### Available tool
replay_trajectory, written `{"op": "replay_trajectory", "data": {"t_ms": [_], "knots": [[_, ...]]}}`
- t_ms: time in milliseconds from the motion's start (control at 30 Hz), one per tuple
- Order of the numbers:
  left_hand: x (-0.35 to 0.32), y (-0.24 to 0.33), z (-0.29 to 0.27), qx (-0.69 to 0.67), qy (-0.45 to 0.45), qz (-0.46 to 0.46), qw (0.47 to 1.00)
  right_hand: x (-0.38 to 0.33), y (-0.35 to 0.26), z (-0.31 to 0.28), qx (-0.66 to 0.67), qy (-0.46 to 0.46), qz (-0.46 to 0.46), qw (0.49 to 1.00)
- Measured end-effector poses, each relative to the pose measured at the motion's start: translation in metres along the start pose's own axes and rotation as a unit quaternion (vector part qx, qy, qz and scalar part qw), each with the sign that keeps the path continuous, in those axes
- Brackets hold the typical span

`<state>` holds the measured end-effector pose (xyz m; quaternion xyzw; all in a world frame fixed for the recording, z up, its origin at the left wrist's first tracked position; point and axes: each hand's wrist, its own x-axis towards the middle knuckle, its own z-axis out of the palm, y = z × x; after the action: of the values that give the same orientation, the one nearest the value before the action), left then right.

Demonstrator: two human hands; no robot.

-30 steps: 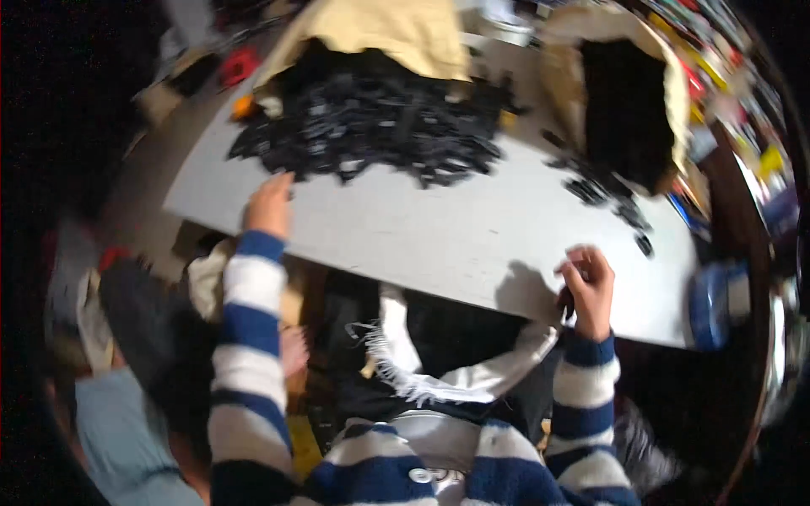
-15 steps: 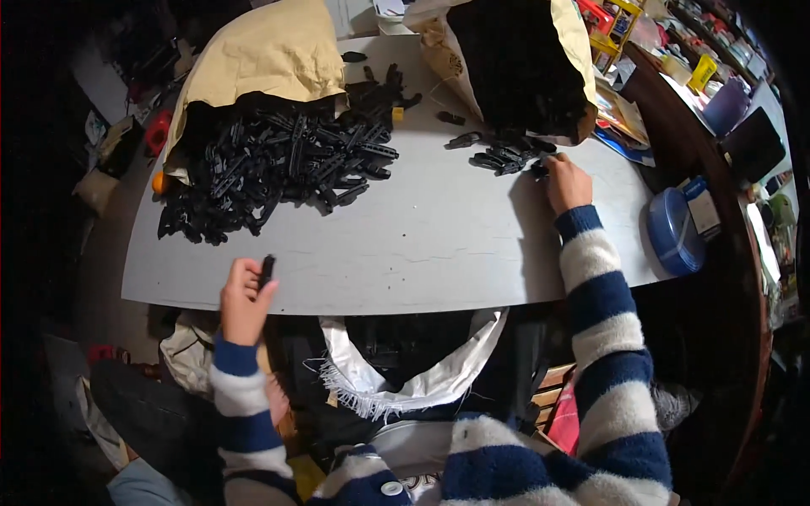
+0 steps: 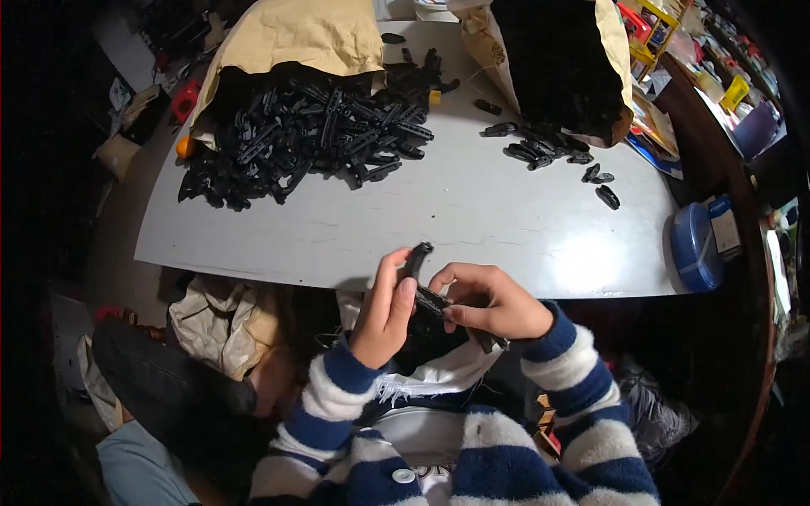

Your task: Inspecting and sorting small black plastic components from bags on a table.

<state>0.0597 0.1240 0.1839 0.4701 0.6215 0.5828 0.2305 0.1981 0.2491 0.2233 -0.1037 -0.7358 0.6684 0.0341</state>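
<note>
My left hand (image 3: 384,316) is closed on a narrow black plastic piece (image 3: 417,257), which stands up between thumb and fingers just in front of the table's near edge. Close beside it, my right hand (image 3: 499,305) pinches a second black plastic piece (image 3: 432,298) with its thumb and fingertips. The two pieces nearly meet; whether they touch is hard to tell. More dark plastic (image 3: 488,339) shows under the right palm, partly hidden. Below both hands hangs a white cloth with a frayed edge (image 3: 451,368).
A large heap of black plastic pieces (image 3: 295,139) spills from a brown paper sack (image 3: 295,38) at the far left. Another open sack (image 3: 488,52) stands far right, smaller pieces (image 3: 540,150) before it. A blue round container (image 3: 693,249) sits at the table's (image 3: 354,232) right edge.
My right hand has come back from the small pile at the right sack to the near edge. My left hand has moved right to meet it. The view has shifted slightly.
</note>
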Motion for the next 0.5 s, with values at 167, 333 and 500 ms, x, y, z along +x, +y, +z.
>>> {"op": "replay_trajectory", "data": {"t_ms": [167,333,500], "knots": [[-0.008,0.015,-0.001,-0.125,-0.041,-0.147,0.980,-0.002,0.010,0.021,0.188,0.037,0.045,0.980],[-0.009,0.016,-0.003,-0.155,-0.033,-0.142,0.977,-0.006,0.012,0.039,0.263,0.097,0.018,0.960],[-0.012,0.020,0.003,0.044,-0.006,0.028,0.999,-0.004,0.014,0.040,0.347,0.147,0.032,0.926]]}}
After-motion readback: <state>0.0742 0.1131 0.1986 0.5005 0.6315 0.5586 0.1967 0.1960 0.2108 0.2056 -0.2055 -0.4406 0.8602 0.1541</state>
